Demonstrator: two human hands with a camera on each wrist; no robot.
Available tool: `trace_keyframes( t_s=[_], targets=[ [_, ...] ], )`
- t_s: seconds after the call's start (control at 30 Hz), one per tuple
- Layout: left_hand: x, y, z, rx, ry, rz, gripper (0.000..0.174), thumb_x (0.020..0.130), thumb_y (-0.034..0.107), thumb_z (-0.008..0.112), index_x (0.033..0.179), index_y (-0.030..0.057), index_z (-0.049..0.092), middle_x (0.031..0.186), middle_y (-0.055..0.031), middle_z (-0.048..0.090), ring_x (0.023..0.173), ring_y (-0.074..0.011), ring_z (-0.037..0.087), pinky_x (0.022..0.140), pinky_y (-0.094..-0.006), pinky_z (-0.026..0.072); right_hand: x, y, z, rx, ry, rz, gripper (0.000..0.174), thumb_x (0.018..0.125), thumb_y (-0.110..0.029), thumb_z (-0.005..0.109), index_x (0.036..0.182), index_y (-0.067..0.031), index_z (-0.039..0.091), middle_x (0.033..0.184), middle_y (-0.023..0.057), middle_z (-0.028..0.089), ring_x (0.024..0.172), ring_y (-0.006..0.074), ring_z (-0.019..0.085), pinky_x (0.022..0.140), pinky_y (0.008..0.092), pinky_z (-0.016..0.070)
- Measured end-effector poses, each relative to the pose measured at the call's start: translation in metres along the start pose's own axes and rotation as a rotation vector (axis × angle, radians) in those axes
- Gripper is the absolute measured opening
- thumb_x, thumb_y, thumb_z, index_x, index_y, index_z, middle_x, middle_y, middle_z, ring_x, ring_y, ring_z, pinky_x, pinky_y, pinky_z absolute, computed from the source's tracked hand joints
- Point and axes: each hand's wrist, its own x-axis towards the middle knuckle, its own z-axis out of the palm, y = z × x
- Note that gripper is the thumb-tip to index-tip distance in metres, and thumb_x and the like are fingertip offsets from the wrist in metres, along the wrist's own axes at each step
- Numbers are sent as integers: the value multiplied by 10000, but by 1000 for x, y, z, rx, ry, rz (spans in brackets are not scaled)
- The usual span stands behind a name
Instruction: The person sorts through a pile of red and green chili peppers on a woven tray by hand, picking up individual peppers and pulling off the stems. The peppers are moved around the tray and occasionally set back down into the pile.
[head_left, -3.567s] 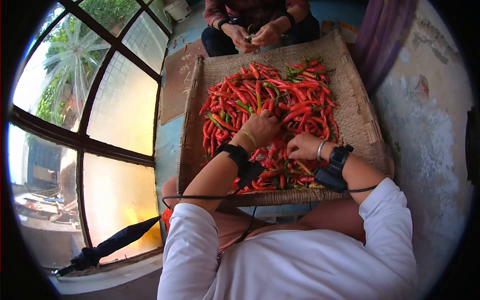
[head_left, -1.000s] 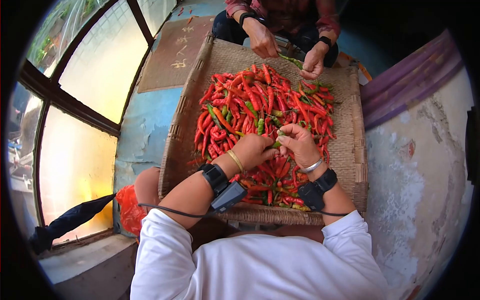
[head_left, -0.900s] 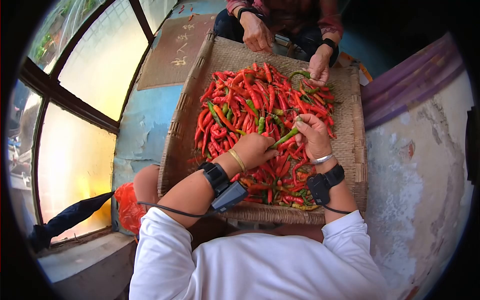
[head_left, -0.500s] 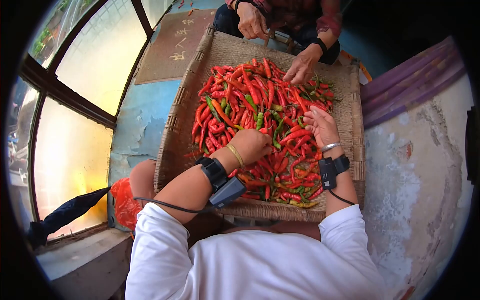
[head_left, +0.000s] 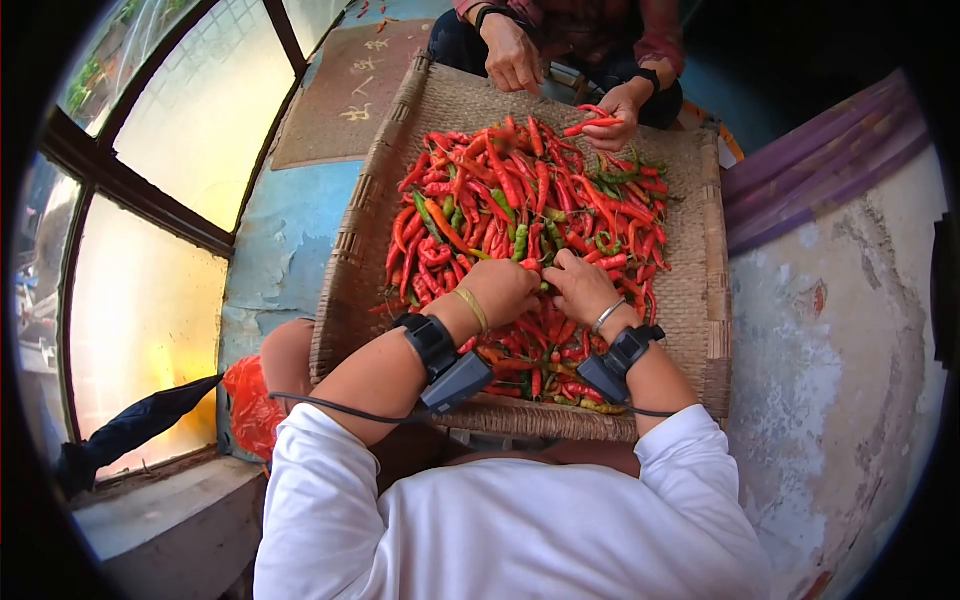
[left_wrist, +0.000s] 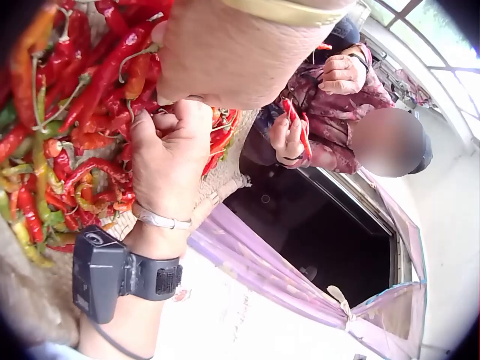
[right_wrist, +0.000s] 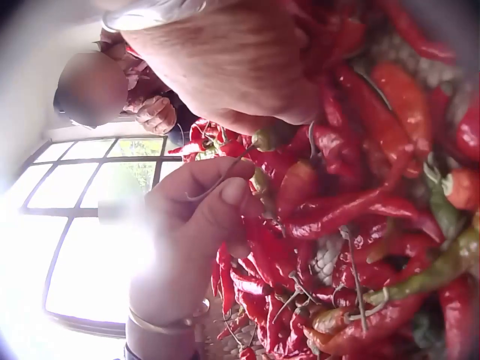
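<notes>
Red chili peppers (head_left: 495, 185), with some green and orange ones, lie heaped on a woven tray (head_left: 705, 270). My left hand (head_left: 502, 290) is low over the middle of the heap; in the right wrist view its thumb and forefinger (right_wrist: 202, 214) pinch at a pepper, a thin stem lying across them. Close beside it, my right hand (head_left: 586, 290) reaches into the heap. The left wrist view shows the right hand (left_wrist: 169, 154) with curled fingers among the peppers; whether it grips one is hidden. A green pepper cap (right_wrist: 274, 135) shows just below the right hand.
Across the tray sits another person, whose hand (head_left: 618, 112) holds red peppers above the far edge. Windows (head_left: 150, 320) and a dark folded umbrella (head_left: 150, 420) are at the left, beside a red plastic bag (head_left: 253, 405). A purple curtain (head_left: 820, 170) hangs at the right.
My right hand released a green pepper at the heap's right side, then came back beside my left hand. The other person's hand lifted with red peppers in it.
</notes>
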Motion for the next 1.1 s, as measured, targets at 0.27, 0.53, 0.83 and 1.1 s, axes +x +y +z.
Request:
trace_keyframes(
  t_s=[0.27, 0.53, 0.83, 1.1],
  targets=[
    [-1, 1, 1, -144, 331, 62, 224, 732, 240, 571, 865, 60, 576, 728, -112, 572, 738, -275, 579, 632, -371, 472, -3, 7, -20, 651, 94, 91, 170, 730, -155, 590, 856, -42, 583, 723, 49, 560, 650, 164, 563, 600, 316, 456],
    [-1, 2, -2, -66, 153, 10, 221, 717, 198, 594, 885, 58, 563, 769, -89, 554, 723, -284, 561, 613, -380, 460, -8, 21, -43, 1481, 15, 187, 118, 801, -132, 543, 849, -34, 585, 730, 36, 587, 534, 76, 539, 489, 209, 454],
    [0, -3, 1, 31, 261, -168, 292, 707, 209, 610, 958, 81, 534, 780, -94, 560, 744, -285, 570, 621, -382, 467, -4, 57, -31, 1657, 569, 458, 537, 839, -214, 532, 1253, 36, 297, 1046, 178, 527, 792, 160, 587, 576, 239, 488],
    [2, -8, 7, 33, 70, -183, 281, 698, 222, 610, 936, 83, 552, 814, -105, 572, 770, -281, 571, 633, -395, 463, 15, 13, 3, 948, 229, 302, 619, 784, -122, 550, 1304, -19, 230, 1202, 179, 407, 773, 164, 593, 596, 253, 478]
  ],
)
